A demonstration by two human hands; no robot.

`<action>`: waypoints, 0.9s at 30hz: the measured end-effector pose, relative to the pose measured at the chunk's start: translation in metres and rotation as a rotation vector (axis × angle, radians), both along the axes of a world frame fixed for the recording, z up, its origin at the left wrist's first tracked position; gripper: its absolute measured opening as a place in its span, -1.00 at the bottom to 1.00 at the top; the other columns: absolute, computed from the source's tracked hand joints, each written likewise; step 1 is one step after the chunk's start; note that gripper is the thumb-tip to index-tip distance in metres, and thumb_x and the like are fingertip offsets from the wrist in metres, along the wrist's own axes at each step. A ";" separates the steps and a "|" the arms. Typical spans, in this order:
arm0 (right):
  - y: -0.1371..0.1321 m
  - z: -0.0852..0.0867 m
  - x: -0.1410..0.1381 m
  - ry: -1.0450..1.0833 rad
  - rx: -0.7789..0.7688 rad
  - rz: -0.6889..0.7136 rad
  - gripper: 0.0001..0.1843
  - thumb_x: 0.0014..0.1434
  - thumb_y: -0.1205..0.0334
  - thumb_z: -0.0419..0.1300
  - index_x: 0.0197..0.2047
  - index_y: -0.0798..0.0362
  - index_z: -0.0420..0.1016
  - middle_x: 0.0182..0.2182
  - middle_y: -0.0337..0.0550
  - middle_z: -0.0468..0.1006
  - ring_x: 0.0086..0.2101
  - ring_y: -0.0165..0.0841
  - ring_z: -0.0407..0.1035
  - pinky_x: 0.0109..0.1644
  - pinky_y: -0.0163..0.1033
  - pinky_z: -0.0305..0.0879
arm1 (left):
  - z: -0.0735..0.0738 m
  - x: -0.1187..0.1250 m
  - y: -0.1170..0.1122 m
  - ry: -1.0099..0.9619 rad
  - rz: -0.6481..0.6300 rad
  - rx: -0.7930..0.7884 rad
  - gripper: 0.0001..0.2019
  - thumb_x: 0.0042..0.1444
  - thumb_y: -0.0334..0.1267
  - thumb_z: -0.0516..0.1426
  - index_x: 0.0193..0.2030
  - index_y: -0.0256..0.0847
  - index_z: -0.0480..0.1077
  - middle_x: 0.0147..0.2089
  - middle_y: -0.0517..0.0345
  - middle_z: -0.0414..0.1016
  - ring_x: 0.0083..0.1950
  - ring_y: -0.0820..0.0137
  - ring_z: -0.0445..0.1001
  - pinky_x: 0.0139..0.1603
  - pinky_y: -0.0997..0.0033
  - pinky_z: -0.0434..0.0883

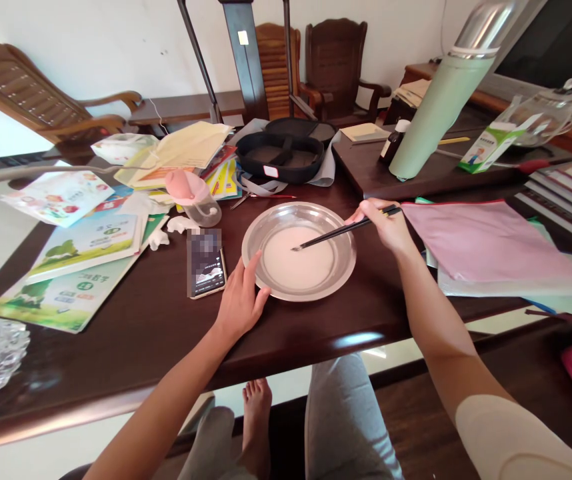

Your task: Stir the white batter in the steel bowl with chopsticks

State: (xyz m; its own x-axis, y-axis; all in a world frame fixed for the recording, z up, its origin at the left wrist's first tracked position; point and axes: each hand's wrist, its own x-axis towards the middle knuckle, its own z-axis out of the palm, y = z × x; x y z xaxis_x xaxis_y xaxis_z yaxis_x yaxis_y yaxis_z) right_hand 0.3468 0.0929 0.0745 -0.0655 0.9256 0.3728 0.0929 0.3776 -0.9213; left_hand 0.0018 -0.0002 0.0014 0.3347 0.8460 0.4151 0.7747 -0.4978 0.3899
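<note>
A round metal plate [337, 227] with a thin pale liquid in it sits on the dark wooden table [156, 320]. My right hand [389, 227] is closed on a pair of dark chopsticks [341, 233], whose tips dip into the liquid near the plate's middle. My left hand [239, 300] rests on the table against the plate's left rim, fingers together, steadying it and gripping nothing.
A phone [206, 263] lies just left of the plate. Books [81, 247] and papers cover the left side. A pink lidded cup [193, 197], a black tray [281, 157], a green flask [441, 100] and a pink folder [486, 240] surround the plate. Wooden chairs stand behind.
</note>
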 end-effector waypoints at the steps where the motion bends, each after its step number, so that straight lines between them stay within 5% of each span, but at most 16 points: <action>1: 0.001 -0.001 0.003 0.027 0.012 -0.020 -0.51 0.23 -0.22 0.32 -0.55 -0.06 0.59 -0.55 -0.21 0.67 -0.43 -0.26 0.60 -0.10 -0.11 0.49 | 0.000 0.000 0.000 0.003 -0.001 0.000 -0.28 0.47 0.17 -0.19 0.55 -0.30 0.04 0.46 -0.45 0.26 0.50 -0.11 0.26 0.40 -0.16 0.31; 9: -0.003 -0.002 -0.007 -0.058 -0.050 0.223 -0.53 0.20 -0.24 0.34 -0.50 -0.05 0.63 -0.47 -0.18 0.71 -0.37 -0.27 0.63 -0.17 -0.17 0.51 | 0.000 -0.001 0.000 0.019 -0.008 0.000 -0.30 0.48 0.13 -0.18 0.56 -0.31 0.01 0.45 -0.46 0.27 0.49 -0.12 0.26 0.39 -0.18 0.31; 17: 0.002 -0.001 0.003 0.043 0.011 -0.013 -0.49 0.23 -0.22 0.33 -0.58 -0.05 0.58 -0.57 -0.20 0.66 -0.44 -0.28 0.60 -0.16 -0.16 0.50 | 0.000 -0.001 0.000 0.019 -0.005 0.009 -0.31 0.48 0.12 -0.17 0.55 -0.33 0.04 0.45 -0.47 0.27 0.50 -0.12 0.26 0.39 -0.17 0.31; 23: -0.001 -0.004 -0.004 -0.032 -0.045 0.197 -0.51 0.21 -0.25 0.33 -0.53 -0.04 0.61 -0.50 -0.16 0.69 -0.39 -0.25 0.62 -0.19 -0.16 0.51 | -0.001 -0.001 0.000 0.001 -0.007 0.013 -0.31 0.48 0.12 -0.16 0.57 -0.29 0.02 0.46 -0.43 0.26 0.51 -0.11 0.24 0.40 -0.15 0.31; 27: -0.003 -0.001 -0.009 -0.070 -0.035 0.160 -0.52 0.15 -0.28 0.36 -0.47 -0.03 0.63 -0.44 -0.16 0.72 -0.33 -0.25 0.65 -0.10 -0.14 0.53 | -0.001 -0.001 0.000 0.010 -0.009 0.020 -0.30 0.48 0.12 -0.16 0.57 -0.32 0.02 0.45 -0.44 0.27 0.50 -0.11 0.25 0.39 -0.15 0.32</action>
